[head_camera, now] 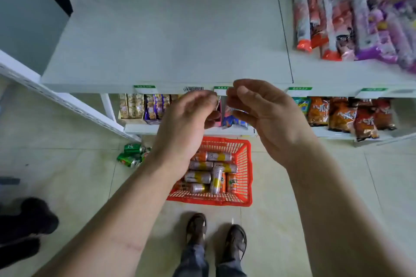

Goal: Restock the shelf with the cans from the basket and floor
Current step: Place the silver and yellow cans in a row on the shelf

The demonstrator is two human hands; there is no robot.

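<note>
A red plastic basket (245,168) stands on the floor below the shelf, holding several silver-and-yellow and orange cans (218,156). Two green cans (128,159) lie on the floor left of the basket. The wide white shelf top (171,36) in front of me is bare on its left and middle. My left hand (186,121) and my right hand (261,110) hover side by side at the shelf's front edge, above the basket, fingers loosely curled and holding nothing.
Red and purple snack packets (351,24) lie on the shelf top at right. The lower shelf holds biscuit packs (144,105) and orange snack bags (342,114). A white upright post (67,105) slants at left. My feet (216,236) stand behind the basket. A dark object (24,227) sits at bottom left.
</note>
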